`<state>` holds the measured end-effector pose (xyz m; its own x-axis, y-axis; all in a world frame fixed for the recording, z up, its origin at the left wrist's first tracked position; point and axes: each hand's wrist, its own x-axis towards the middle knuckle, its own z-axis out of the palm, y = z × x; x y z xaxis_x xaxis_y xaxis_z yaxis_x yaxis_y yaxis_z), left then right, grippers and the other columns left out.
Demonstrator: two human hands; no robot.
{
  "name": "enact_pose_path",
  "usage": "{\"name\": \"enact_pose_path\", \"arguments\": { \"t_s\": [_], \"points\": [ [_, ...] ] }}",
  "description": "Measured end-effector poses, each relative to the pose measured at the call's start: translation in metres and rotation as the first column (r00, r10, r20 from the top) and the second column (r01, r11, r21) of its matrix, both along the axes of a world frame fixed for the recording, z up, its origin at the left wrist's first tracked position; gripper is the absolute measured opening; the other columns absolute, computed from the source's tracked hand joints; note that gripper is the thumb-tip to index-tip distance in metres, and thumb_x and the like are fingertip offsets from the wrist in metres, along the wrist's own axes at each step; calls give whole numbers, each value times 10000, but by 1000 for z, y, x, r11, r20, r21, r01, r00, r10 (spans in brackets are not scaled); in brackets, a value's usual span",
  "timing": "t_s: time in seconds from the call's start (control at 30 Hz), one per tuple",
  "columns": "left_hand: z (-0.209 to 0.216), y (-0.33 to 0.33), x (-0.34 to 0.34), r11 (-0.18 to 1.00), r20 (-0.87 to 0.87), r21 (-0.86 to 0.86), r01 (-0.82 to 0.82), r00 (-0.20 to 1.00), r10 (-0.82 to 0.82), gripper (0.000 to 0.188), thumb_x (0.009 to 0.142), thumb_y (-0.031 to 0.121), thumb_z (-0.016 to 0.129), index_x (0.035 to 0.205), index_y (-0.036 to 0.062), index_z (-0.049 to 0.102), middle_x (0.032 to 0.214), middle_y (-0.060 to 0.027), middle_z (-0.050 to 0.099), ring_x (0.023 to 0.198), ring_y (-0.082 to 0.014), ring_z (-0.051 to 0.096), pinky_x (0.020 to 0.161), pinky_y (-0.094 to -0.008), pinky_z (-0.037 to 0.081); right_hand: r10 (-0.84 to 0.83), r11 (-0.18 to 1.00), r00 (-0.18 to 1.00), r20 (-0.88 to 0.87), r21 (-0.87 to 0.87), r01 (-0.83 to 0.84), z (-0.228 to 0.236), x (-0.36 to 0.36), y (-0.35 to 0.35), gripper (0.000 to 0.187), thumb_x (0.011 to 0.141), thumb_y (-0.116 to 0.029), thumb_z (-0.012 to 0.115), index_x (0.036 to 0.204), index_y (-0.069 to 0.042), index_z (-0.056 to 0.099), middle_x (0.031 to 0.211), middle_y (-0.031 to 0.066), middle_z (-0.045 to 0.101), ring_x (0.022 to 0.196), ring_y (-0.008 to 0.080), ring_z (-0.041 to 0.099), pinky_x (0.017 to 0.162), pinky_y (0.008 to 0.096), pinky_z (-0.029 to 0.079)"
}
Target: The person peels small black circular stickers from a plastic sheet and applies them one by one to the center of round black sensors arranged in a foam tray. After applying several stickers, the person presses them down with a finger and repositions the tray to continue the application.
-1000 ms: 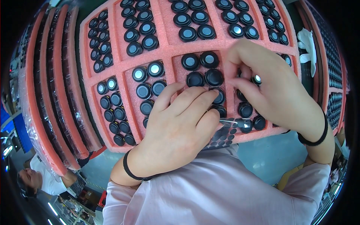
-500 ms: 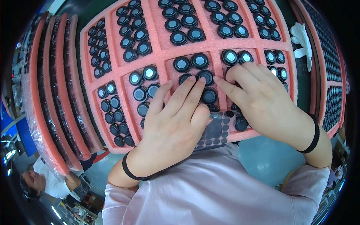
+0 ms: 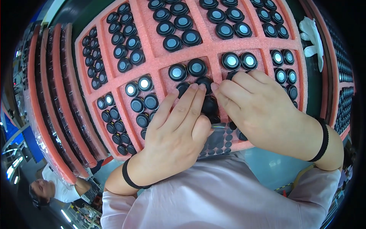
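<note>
A pink foam tray (image 3: 164, 63) with compartments of black round parts, many bearing a grey disc on top, lies before me. Over its near middle compartment, my left hand (image 3: 173, 131) stretches its fingertips onto a black round part (image 3: 204, 84). A clear sheet of dark round stickers (image 3: 218, 143) sticks out from under that hand, by its thumb, and looks held there. My right hand (image 3: 263, 107) has its fingers curled, the tips close together beside the same part. What they pinch, if anything, is hidden. Other parts lie covered below both hands.
Several pink foam trays wrapped in clear film (image 3: 42, 114) stand at the left. A white glove (image 3: 312, 40) lies right of the tray. Another filled pink tray (image 3: 341, 103) is at the far right. A person in a white top (image 3: 63, 185) is at lower left.
The view has turned slightly, shifting the tray a little left and down in the picture. Both hands stay at the same black round part, with little change in their fingers.
</note>
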<state>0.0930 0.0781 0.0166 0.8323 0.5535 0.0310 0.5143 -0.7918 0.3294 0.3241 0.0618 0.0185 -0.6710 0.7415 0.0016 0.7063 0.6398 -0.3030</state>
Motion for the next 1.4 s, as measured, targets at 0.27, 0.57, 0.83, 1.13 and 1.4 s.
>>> {"name": "enact_pose_path", "arguments": {
  "t_s": [0.27, 0.57, 0.83, 1.13, 1.4],
  "points": [
    [10, 3, -2, 1000, -48, -4, 17, 999, -17, 259, 769, 160, 743, 909, 40, 561, 1428, -240, 580, 1316, -368, 562, 1083, -540, 415, -68, 997, 990, -122, 24, 71, -2, 4, 1, 336, 806, -60, 639, 1125, 26, 700, 1031, 102, 604, 951, 270, 591, 820, 377, 480],
    [18, -6, -20, 1000, 141, 19, -24, 990, 21, 316, 762, 211, 756, 971, 27, 608, 1202, -169, 654, 1085, -326, 621, 951, -477, 451, -384, 868, 788, -480, -479, 131, 13, 0, -33, 211, 832, -51, 747, 1031, -11, 691, 926, 122, 663, 852, 316, 639, 759, 419, 513],
    [35, -11, -17, 999, 115, 24, -38, 993, 34, 322, 764, 196, 754, 1028, 46, 647, 1060, -94, 682, 961, -262, 641, 866, -422, 462, -415, 884, 725, -549, -433, 178, 5, -12, -49, 248, 798, -56, 811, 1012, 0, 701, 863, 127, 684, 776, 294, 642, 680, 378, 509],
    [39, -15, -8, 989, 50, 147, -12, 999, 5, 311, 762, 217, 797, 1025, 78, 706, 771, 2, 590, 661, -181, 592, 595, -334, 427, -444, 896, 643, -624, -325, 303, 13, -20, -50, 316, 716, -66, 867, 969, -8, 687, 871, 114, 664, 804, 290, 622, 692, 379, 488],
    [29, -15, -3, 969, 130, 247, 4, 991, -37, 266, 767, 229, 789, 980, 89, 713, 676, 21, 488, 564, -150, 519, 500, -314, 354, -348, 935, 716, -605, -172, 310, 17, -15, -46, 360, 646, -117, 904, 877, -48, 637, 849, 91, 625, 803, 286, 592, 731, 393, 465]
  ]
}}
